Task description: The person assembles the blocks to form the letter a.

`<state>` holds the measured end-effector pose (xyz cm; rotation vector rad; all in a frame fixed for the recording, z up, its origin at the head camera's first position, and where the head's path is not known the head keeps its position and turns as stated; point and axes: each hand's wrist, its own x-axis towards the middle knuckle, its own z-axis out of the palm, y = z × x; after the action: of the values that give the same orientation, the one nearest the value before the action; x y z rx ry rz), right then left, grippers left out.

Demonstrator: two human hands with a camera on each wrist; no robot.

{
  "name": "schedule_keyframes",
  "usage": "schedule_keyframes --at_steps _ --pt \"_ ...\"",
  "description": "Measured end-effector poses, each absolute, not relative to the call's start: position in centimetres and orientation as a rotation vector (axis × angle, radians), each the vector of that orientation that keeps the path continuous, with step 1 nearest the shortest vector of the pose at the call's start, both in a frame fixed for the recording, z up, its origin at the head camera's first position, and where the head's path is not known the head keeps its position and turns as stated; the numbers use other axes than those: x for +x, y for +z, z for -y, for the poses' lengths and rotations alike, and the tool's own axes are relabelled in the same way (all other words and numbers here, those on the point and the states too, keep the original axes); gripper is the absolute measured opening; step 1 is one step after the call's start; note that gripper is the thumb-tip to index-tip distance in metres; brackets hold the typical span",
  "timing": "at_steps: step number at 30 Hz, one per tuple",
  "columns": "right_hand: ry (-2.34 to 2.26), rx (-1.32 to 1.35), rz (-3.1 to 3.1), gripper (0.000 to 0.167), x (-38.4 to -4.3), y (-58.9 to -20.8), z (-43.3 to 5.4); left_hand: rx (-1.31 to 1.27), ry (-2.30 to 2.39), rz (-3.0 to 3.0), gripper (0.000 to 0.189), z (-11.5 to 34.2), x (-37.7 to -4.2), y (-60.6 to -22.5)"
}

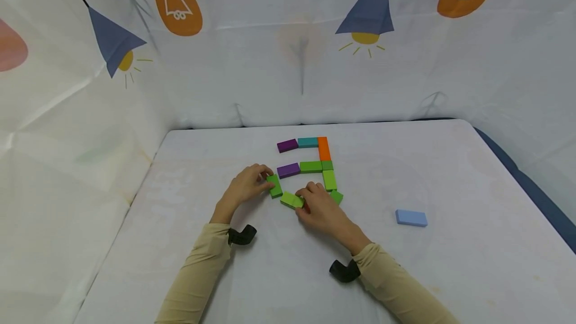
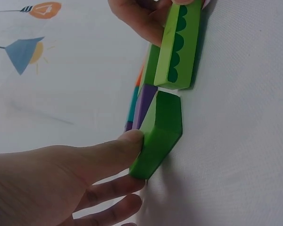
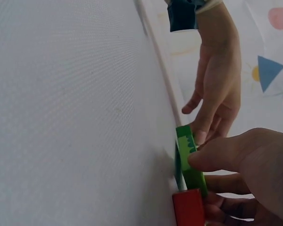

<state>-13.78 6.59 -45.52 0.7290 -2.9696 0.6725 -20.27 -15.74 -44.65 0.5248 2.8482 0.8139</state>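
Observation:
My left hand point(image 1: 246, 183) pinches a green block point(image 1: 275, 187) between thumb and fingers, at the left end of a curved line of blocks. Just right of it, my right hand point(image 1: 323, 210) pinches a light green block point(image 1: 291, 199) with a dark scalloped pattern on its side, clear in the left wrist view. The two held blocks lie close together. A red block point(image 3: 188, 208) touches the light green one's near end in the right wrist view; in the head view the right hand mostly covers it. A purple block point(image 1: 288, 170) lies above the held pair.
More blocks continue the figure: dark purple point(image 1: 287, 145), teal point(image 1: 308, 142), orange point(image 1: 324, 149) and several green ones down the right side. A light blue block point(image 1: 411, 218) lies apart at the right on the white table point(image 1: 472, 274). A patterned white cloth point(image 1: 279, 74) hangs behind.

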Motion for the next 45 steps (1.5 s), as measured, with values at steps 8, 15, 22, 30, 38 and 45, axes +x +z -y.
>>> schedule_keyframes --at_steps 8,15,22,30,38,45 --pt "0.662 0.694 2.994 0.032 -13.8 -45.56 -6.47 0.56 0.832 -2.835 0.032 15.84 -20.18 -44.66" --pt "0.639 0.665 3.024 0.032 -13.7 -45.3 -6.43 0.576 0.836 -2.834 0.032 15.79 -20.18 -44.72" --pt "0.626 0.635 3.062 0.032 -13.67 -45.27 -6.41 0.565 0.834 -2.833 0.032 15.79 -20.17 -44.82" --pt "0.661 0.639 3.056 0.031 -13.66 -45.15 -6.6 0.572 0.845 -2.822 0.033 15.77 -20.17 -44.78" --pt "0.653 0.649 3.045 0.031 -13.61 -45.22 -6.69 0.583 0.849 -2.823 0.033 15.71 -20.28 -44.91" --pt "0.648 0.659 3.043 0.032 -13.51 -45.25 -6.65 0.597 0.849 -2.824 0.033 15.76 -20.26 -45.07"
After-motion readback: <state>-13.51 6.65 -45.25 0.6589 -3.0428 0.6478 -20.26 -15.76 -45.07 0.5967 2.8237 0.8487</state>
